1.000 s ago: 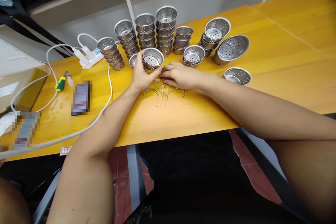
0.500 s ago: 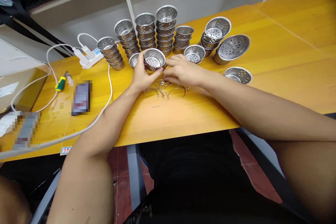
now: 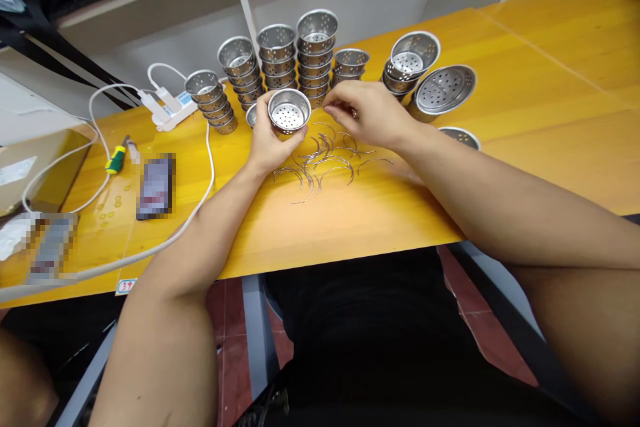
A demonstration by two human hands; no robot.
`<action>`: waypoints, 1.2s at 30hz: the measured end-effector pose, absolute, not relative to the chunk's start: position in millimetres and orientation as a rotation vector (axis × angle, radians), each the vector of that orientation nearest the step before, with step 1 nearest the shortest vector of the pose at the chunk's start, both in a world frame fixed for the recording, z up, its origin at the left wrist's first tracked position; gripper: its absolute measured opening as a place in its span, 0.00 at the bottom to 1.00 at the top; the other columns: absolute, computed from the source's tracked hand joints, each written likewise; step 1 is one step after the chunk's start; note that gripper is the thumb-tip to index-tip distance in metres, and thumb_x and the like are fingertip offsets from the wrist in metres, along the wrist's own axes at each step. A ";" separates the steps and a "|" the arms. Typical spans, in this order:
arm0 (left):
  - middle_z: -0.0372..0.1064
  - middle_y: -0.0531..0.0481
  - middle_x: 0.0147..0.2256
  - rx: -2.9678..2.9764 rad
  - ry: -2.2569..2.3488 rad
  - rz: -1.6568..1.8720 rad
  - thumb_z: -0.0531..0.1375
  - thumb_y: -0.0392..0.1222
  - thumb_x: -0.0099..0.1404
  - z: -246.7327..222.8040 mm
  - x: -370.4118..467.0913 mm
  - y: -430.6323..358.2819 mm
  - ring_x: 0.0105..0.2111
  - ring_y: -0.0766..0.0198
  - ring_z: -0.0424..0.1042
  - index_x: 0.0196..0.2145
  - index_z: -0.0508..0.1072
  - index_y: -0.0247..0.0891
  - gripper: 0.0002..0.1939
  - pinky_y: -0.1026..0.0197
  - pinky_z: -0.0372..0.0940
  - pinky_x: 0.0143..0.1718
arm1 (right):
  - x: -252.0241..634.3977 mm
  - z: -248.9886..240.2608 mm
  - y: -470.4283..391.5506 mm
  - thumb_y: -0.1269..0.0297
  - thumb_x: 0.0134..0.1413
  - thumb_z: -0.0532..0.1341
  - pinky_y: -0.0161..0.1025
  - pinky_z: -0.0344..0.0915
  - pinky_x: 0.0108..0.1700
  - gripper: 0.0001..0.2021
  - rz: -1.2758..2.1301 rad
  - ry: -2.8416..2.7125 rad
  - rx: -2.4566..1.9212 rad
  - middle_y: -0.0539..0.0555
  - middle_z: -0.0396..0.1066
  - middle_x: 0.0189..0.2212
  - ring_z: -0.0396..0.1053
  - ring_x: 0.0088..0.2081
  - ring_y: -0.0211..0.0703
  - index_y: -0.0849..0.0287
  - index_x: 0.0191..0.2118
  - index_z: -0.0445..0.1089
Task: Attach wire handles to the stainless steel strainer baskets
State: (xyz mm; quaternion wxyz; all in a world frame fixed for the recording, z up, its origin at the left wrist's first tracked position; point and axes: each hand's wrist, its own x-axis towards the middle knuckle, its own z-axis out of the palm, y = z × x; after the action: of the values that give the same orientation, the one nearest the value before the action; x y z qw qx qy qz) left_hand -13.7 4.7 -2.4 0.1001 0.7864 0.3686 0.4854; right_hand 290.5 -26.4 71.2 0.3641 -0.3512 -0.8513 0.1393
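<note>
My left hand (image 3: 270,143) is closed round the side of a small perforated metal cup (image 3: 290,111), its open mouth tilted towards me. To the right of that cup, apart from it, my right hand (image 3: 363,110) has thumb and fingertips pinched together; whatever is between them is too small to make out. Below both hands, a loose heap of thin curved wires (image 3: 320,163) lies on the yellow table (image 3: 350,220). Behind my left hand, another metal cup (image 3: 251,113) is partly hidden.
Stacks of perforated cups (image 3: 277,57) line the back. More cups (image 3: 445,90) stand on the right, one partly behind my right forearm. At left are a white power strip (image 3: 173,113) with cables, a green-yellow screwdriver (image 3: 116,159), a blurred-out phone (image 3: 156,187) and a cardboard box (image 3: 55,167).
My right hand has moved up and right, away from the cup's rim, uncovering more wires. The cup in my left hand has shifted slightly left and up.
</note>
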 end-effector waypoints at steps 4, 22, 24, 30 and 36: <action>0.72 0.40 0.73 2.300 1.058 1.416 0.74 0.85 0.69 -2.5 -15.4 5.2 0.80 0.34 0.75 0.77 0.60 0.55 0.55 0.26 0.69 0.86 | 289.8 72.7 -29.3 0.24 0.79 0.63 0.61 0.80 0.51 0.30 0.374 -2.061 -0.922 0.57 0.80 0.36 0.76 0.40 0.60 0.46 0.54 0.85; 0.73 0.43 0.70 2.327 0.922 1.243 0.80 0.85 0.61 -0.2 5.7 -13.9 0.75 0.36 0.80 0.78 0.57 0.58 0.63 0.28 0.77 0.80 | 256.0 76.4 -49.5 0.34 0.80 0.68 0.58 0.79 0.50 0.24 0.479 -1.975 -0.980 0.57 0.77 0.34 0.75 0.40 0.57 0.51 0.52 0.88; 0.73 0.43 0.70 2.329 0.909 1.242 0.79 0.87 0.61 0.3 6.6 -14.4 0.74 0.37 0.82 0.78 0.58 0.58 0.63 0.29 0.79 0.79 | 255.9 76.5 -50.4 0.34 0.80 0.68 0.58 0.79 0.50 0.24 0.471 -1.981 -0.985 0.57 0.78 0.34 0.76 0.40 0.58 0.50 0.53 0.88; 0.75 0.43 0.69 2.311 0.939 1.198 0.77 0.87 0.64 5.1 6.7 -20.2 0.71 0.39 0.84 0.78 0.59 0.57 0.60 0.31 0.79 0.78 | 249.5 72.8 -52.0 0.37 0.81 0.68 0.58 0.81 0.53 0.22 0.486 -1.947 -1.002 0.56 0.81 0.37 0.78 0.43 0.59 0.48 0.60 0.86; 0.78 0.45 0.64 2.215 0.820 1.234 0.70 0.87 0.71 -1.5 -0.4 -12.5 0.65 0.45 0.85 0.74 0.66 0.52 0.51 0.36 0.80 0.74 | 255.7 78.2 -46.6 0.28 0.77 0.72 0.46 0.76 0.39 0.28 0.835 -1.941 -0.626 0.56 0.83 0.39 0.76 0.37 0.48 0.52 0.49 0.85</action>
State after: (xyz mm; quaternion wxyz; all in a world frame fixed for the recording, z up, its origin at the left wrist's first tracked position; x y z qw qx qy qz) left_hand -0.4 -12.5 -1.5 0.2361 0.8077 0.2992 0.4498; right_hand 255.7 -46.6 78.2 0.4519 -0.2533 -0.7857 0.3381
